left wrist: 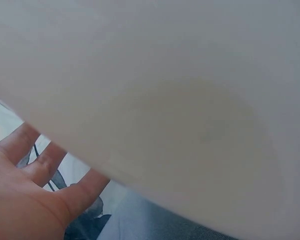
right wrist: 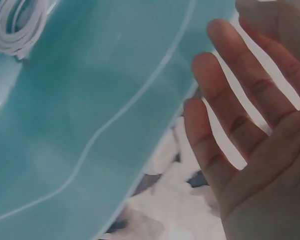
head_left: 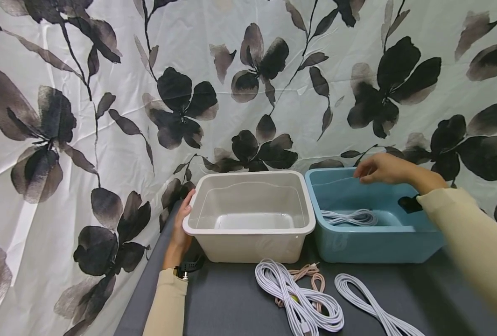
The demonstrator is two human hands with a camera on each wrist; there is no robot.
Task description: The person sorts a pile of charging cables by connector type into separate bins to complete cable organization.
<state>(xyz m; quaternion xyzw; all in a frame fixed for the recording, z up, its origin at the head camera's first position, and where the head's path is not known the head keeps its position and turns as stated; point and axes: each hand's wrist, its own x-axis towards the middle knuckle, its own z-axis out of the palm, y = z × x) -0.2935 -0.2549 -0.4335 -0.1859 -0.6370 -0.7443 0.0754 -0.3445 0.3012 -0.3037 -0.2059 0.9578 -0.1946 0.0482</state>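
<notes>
My left hand (head_left: 182, 233) rests against the left side of a beige plastic bin (head_left: 248, 245), its fingers extended along the wall. In the left wrist view the bin's wall hides the fingertips of that hand (left wrist: 35, 185). Above the far rim of a blue plastic bin (head_left: 378, 245) hovers my right hand (head_left: 384, 169), holding nothing. The right wrist view shows its fingers (right wrist: 209, 130) spread and loosely bent. Inside the blue bin, a coiled white cable (head_left: 351, 217) lies at the left, below the right hand and apart from it.
In front of the bins, a bundled white cable (head_left: 315, 305) lies partly over a pinkish-tan cable (head_left: 318, 282). Another white cable bundle (head_left: 374, 305) is to their right on the dark grey table (head_left: 219, 298). A floral curtain (head_left: 126, 93) hangs close behind the bins.
</notes>
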